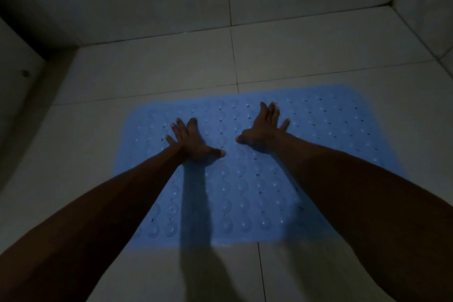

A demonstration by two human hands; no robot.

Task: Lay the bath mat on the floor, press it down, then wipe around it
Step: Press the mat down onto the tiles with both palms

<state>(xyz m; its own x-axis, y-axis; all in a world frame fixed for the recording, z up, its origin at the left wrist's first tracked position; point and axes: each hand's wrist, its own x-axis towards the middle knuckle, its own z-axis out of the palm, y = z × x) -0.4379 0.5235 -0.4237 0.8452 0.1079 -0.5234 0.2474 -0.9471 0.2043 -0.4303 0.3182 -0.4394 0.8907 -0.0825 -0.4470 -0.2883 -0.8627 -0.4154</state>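
Bath mat [245, 179]: light blue, rectangular with rounded corners, its surface covered in rows of raised round bumps and small holes. It lies spread flat on the tiled floor [147, 73], long side running left to right, with no visible fold or lifted edge. Its far edge sits near a grout line of the floor. Lighting is dim; arm shadows fall across the mat's near half.
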